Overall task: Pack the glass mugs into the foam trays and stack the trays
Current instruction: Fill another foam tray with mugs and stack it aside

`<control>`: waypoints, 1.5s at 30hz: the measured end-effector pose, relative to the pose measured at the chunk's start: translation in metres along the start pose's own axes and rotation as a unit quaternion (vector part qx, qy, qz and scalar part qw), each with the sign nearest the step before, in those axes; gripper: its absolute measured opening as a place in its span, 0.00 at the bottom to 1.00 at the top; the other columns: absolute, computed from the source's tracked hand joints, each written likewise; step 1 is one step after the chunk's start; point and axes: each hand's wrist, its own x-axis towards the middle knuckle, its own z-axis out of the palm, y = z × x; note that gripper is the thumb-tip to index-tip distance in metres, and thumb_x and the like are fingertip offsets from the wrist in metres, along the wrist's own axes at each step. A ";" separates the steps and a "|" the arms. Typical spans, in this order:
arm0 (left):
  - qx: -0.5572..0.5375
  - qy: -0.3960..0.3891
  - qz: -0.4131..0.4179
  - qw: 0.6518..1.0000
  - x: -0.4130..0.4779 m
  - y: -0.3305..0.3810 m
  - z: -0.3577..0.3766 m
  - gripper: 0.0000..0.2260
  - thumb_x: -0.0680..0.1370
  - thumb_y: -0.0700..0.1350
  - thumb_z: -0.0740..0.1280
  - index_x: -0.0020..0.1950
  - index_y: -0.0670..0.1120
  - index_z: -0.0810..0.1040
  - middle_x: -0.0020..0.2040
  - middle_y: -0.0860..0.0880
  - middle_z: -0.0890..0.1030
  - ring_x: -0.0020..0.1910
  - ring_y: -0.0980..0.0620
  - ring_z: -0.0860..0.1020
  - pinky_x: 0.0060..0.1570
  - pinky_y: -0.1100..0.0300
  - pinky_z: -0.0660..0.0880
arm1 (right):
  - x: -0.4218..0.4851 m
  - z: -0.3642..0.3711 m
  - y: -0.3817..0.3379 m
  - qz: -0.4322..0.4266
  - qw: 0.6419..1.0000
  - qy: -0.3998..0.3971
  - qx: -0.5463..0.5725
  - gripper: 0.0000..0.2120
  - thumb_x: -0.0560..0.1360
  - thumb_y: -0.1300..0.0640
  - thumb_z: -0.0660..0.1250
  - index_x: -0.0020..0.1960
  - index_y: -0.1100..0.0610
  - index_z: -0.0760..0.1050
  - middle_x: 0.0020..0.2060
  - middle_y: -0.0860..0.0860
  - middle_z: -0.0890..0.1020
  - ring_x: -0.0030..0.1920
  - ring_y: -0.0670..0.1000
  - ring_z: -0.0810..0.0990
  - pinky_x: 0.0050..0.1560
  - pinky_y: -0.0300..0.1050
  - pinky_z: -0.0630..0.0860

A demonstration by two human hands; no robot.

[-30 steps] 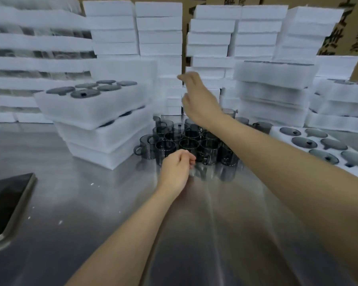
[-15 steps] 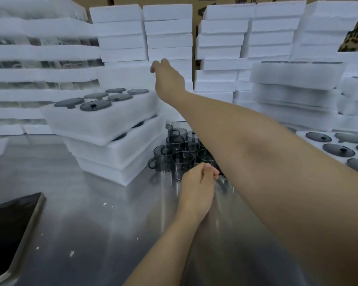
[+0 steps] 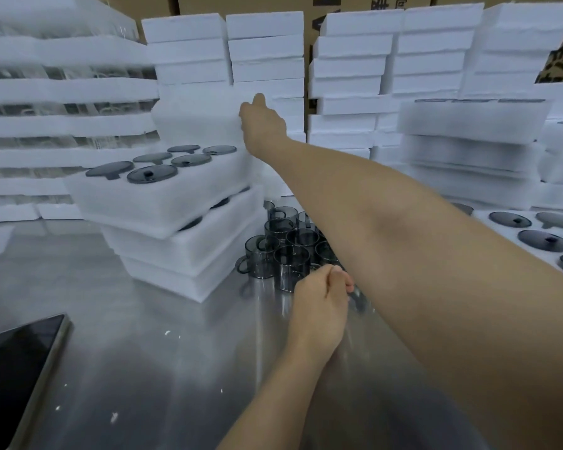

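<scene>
Head view: we fetch another tray [image 3: 195,121], right hand [image 3: 264,125] gripping its side near the table's [image 3: 143,336] far edge; left hand [image 3: 320,298] curled beside the mugs [image 3: 290,251] mid-table, hold unclear. Next, we judge: set it flat, clear of the mugs.

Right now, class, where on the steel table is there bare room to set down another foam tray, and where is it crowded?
Free: the steel between the phone, the tray stack and the left hand. Crowded: mugs between that stack and the right forearm; foam stacks behind.
</scene>
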 end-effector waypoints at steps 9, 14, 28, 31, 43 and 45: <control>-0.042 0.061 -0.019 0.997 -0.002 0.013 -0.008 0.16 0.81 0.40 0.56 0.39 0.47 0.79 0.36 0.53 0.81 0.34 0.60 0.77 0.37 0.63 0.71 | -0.104 -0.092 0.044 -0.034 0.990 0.131 0.035 0.09 0.80 0.62 0.54 0.56 0.54 0.70 0.49 0.48 0.78 0.43 0.57 0.75 0.40 0.48 0.64; -0.121 0.156 -0.045 0.979 0.004 0.017 -0.025 0.16 0.82 0.37 0.54 0.40 0.43 0.78 0.35 0.48 0.81 0.33 0.53 0.76 0.34 0.66 0.71 | -0.249 -0.154 0.095 -0.093 0.984 0.149 0.004 0.10 0.80 0.48 0.59 0.58 0.51 0.73 0.50 0.47 0.82 0.44 0.61 0.81 0.41 0.51 0.70; -0.139 0.176 -0.074 0.972 -0.020 0.029 -0.043 0.20 0.83 0.47 0.56 0.32 0.45 0.70 0.22 0.52 0.65 0.22 0.56 0.61 0.23 0.64 0.57 | -0.398 -0.190 0.161 0.045 0.997 0.014 0.053 0.15 0.74 0.37 0.59 0.57 0.41 0.75 0.40 0.26 0.76 0.32 0.39 0.71 0.41 0.47 0.71; -0.094 0.119 -0.062 0.987 -0.022 0.032 -0.032 0.21 0.82 0.51 0.60 0.29 0.47 0.66 0.24 0.51 0.63 0.23 0.56 0.60 0.25 0.63 0.57 | -0.350 -0.195 0.166 0.088 0.969 0.157 0.166 0.16 0.74 0.44 0.58 0.59 0.42 0.74 0.43 0.35 0.80 0.28 0.42 0.70 0.40 0.51 0.75; -0.018 0.011 0.022 1.000 -0.027 0.026 -0.031 0.22 0.78 0.40 0.68 0.28 0.46 0.60 0.23 0.53 0.62 0.23 0.56 0.60 0.27 0.65 0.62 | -0.263 -0.073 0.180 0.118 0.990 -0.073 -0.001 0.21 0.73 0.67 0.62 0.63 0.52 0.75 0.63 0.54 0.71 0.66 0.57 0.66 0.61 0.51 0.66; -0.016 0.005 0.018 1.000 -0.024 0.025 -0.031 0.22 0.77 0.40 0.68 0.28 0.46 0.61 0.23 0.52 0.62 0.24 0.55 0.60 0.27 0.64 0.61 | -0.262 -0.071 0.181 0.093 0.992 -0.083 0.017 0.19 0.74 0.69 0.61 0.60 0.52 0.77 0.62 0.53 0.71 0.65 0.56 0.67 0.59 0.51 0.69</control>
